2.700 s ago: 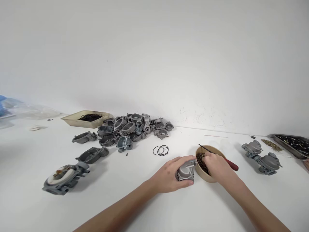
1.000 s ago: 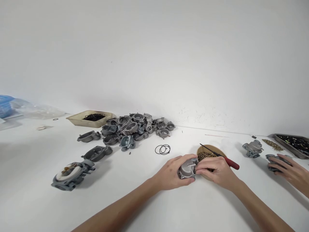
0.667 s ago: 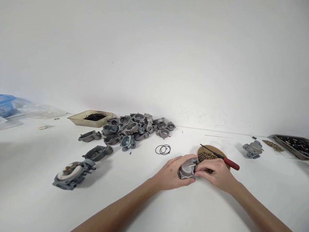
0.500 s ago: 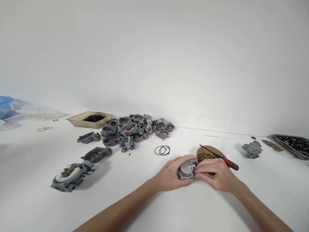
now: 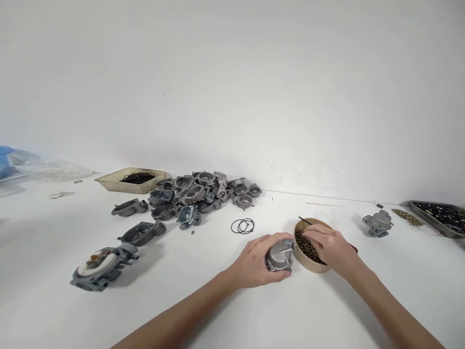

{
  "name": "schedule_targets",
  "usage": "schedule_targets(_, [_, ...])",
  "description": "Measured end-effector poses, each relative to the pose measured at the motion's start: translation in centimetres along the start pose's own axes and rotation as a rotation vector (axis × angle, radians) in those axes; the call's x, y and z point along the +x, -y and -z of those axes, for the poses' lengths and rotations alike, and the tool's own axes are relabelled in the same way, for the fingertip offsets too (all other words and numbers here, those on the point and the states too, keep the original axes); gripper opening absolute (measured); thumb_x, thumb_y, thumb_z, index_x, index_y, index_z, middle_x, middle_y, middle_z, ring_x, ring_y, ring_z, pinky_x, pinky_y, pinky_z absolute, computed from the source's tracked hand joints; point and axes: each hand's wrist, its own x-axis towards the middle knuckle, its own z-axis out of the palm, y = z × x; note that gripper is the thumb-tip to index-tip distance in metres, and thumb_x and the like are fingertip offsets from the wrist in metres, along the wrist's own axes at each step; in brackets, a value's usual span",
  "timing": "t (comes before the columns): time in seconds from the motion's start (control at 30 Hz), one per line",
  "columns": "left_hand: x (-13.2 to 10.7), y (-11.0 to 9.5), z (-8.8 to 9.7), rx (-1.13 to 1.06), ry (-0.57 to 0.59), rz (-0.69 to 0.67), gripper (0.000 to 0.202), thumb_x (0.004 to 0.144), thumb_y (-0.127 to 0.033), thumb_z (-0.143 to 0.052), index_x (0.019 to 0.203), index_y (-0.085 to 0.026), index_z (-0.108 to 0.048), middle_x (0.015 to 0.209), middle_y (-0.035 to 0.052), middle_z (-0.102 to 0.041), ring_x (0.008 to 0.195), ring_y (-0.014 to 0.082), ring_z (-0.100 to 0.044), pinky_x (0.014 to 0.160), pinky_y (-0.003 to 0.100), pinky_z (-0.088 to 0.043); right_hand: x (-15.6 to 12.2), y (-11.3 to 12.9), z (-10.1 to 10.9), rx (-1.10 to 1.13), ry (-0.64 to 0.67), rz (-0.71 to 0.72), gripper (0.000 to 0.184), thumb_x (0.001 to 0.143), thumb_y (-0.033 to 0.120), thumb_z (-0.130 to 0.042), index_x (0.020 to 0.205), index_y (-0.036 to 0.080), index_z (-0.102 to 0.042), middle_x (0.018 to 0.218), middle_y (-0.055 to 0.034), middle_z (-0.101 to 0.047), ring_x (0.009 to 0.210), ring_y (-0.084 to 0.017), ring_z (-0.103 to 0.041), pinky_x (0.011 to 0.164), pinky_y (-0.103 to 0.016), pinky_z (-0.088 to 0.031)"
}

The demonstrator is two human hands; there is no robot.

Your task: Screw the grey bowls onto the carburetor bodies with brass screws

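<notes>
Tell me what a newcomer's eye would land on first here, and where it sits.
Probably the jumbled heap of gray metal castings, left of center near the white wall. Next, right of center, the left hand grips a rounded metal part, while the right hand is over a round tan bowl holding small brassy pieces.
</notes>
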Motion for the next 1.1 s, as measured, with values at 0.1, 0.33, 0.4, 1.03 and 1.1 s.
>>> schedule_targets(0.1, [-0.2, -0.5, -0.1, 0.078, -0.008, 0.055, 0.068, 0.077, -0.035, -0.082, 0.138, -0.035, -0.054, 0.138, -0.0028, -0.069, 0.122, 0.0279, -0.068, 0.106, 0.038, -0.051, 0.0, 0.0, -0.5, -0.006, 0.141, -0.052, 0.035, 0.091, 0.001, -0.049, 0.103, 0.018, -0.077, 0.097, -0.0070, -0.080, 0.080, -0.018, -0.075, 0.067, -0.027, -0.060])
schedule_targets(0.33, [-0.1, -1.5, 1.0, 0.166, 0.040, 0.065, 0.084, 0.068, -0.050, -0.090, 0.138, -0.034, -0.046, 0.140, 0.0013, -0.063, 0.117, 0.0306, -0.067, 0.096, 0.038, -0.052, 0.7, 1.1, 0.6, 0.008, 0.375, -0.175, 0.032, 0.092, 0.003, -0.047, 0.081, 0.020, -0.071, 0.078, -0.0035, -0.073, 0.069, -0.017, -0.065, 0.062, -0.026, -0.048])
schedule_targets(0.4, [0.0, -1.5, 1.4, 0.193, 0.051, 0.071, 0.087, 0.065, -0.055, -0.091, 0.137, -0.033, -0.046, 0.141, 0.0023, -0.062, 0.113, 0.0310, -0.068, 0.096, 0.040, -0.051, 1.0, 1.5, 0.9, 0.006, 0.414, -0.218, 0.033, 0.091, 0.002, -0.045, 0.076, 0.020, -0.068, 0.072, -0.0024, -0.070, 0.064, -0.015, -0.061, 0.059, -0.026, -0.042])
schedule_targets(1.03, [0.1, -0.4, 2.8, 0.134, 0.117, -0.098, 0.083, 0.074, -0.063, -0.085, 0.142, -0.029, -0.054, 0.142, 0.0094, -0.064, 0.119, 0.0342, -0.068, 0.101, 0.043, -0.053, 2.3, 2.6, 0.2, -0.110, 0.511, -0.441, 0.034, 0.081, -0.008, -0.047, 0.065, 0.017, -0.065, 0.064, -0.0008, -0.067, 0.054, -0.012, -0.058, 0.048, -0.024, -0.027])
schedule_targets(1.1, [0.1, -0.5, 2.9, 0.121, 0.122, -0.112, 0.078, 0.075, -0.058, -0.086, 0.140, -0.028, -0.056, 0.141, 0.0091, -0.065, 0.119, 0.0332, -0.068, 0.102, 0.041, -0.052, 2.3, 2.5, 0.0, -0.138, 0.524, -0.438, 0.030, 0.079, -0.008, -0.053, 0.067, 0.016, -0.066, 0.065, -0.0013, -0.068, 0.054, -0.012, -0.059, 0.048, -0.024, -0.027])
